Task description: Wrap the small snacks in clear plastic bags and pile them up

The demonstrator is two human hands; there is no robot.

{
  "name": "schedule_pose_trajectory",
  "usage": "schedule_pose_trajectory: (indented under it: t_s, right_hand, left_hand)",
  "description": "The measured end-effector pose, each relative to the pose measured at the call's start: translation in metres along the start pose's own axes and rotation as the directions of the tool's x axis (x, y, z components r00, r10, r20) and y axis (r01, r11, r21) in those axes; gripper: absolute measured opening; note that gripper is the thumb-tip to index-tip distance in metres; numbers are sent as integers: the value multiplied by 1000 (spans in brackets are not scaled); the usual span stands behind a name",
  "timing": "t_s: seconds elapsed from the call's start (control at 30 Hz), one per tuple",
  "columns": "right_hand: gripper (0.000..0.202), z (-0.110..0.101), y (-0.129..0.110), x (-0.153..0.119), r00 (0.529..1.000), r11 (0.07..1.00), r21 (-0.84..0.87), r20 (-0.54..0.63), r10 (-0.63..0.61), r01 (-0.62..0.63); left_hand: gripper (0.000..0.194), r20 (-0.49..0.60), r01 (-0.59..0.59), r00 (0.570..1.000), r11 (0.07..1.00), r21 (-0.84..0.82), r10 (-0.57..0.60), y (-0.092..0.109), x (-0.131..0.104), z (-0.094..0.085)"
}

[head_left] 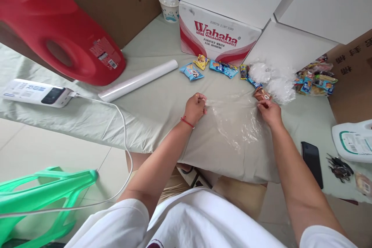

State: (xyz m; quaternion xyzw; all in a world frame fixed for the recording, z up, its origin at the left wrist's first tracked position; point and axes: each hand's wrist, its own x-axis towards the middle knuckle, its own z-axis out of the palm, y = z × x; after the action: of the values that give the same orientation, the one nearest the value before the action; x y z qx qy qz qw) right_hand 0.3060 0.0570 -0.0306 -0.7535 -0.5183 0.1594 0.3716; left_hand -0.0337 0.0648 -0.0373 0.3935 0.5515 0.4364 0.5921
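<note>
A clear plastic bag [232, 118] is stretched between my two hands above the cloth-covered table [157, 112]. My left hand [196, 109] pinches its left corner, fingers closed. At the opposite corner, my right hand [269, 112] grips the film between thumb and fingers. A brown snack packet [261, 93] lies just beyond my right fingertips; whether they touch it I cannot tell. Farther back are a light-blue snack packet [192, 71], a yellow snack packet [201, 61] and several more blue ones. Crumpled clear plastic [280, 85] is heaped behind my right hand.
A plastic roll [139, 80], a power strip [37, 93] with a white cable and a red jug [84, 46] stand left. Behind is a Wahaha carton [217, 35]. To the right are piled snacks [315, 79], a phone [312, 164], keys [340, 168] and a white bottle [354, 139].
</note>
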Motion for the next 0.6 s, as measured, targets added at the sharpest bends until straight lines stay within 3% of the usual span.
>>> schedule_pose_trajectory:
  t_s: [0.07, 0.13, 0.23, 0.33, 0.4, 0.47, 0.6]
  right_hand:
    - [18, 3, -22, 2, 979, 977, -143, -103, -173, 158]
    - [15, 0, -49, -16, 907, 909, -231, -167, -387, 346]
    - [11, -5, -86, -81, 755, 743, -233, -49, -653, 628]
    - [15, 3, -96, -157, 625, 607, -160, 109, -773, 778]
    - [27, 13, -85, -195, 621, 605, -143, 234, -748, 783]
    - [27, 23, -68, -216, 652, 642, -144, 286, -702, 753]
    - [28, 30, -38, -228, 732, 724, -131, 217, -646, 677]
  left_hand:
    - [10, -56, -29, 998, 998, 59, 32, -3, -3, -5]
    - [9, -98, -57, 993, 993, 106, 67, -5, -6, -11]
    - [5, -127, -76, 987, 984, 164, 98, -9, -10, -19]
    - [5, -122, -77, 987, 972, 223, 106, -11, -16, -25]
    - [7, -118, -83, 985, 951, 297, 123, -11, -21, -30]
    - [8, -124, -98, 979, 905, 415, 163, -11, -26, -38]
    - [21, -127, -69, 967, 710, 701, 220, -5, -44, -56]
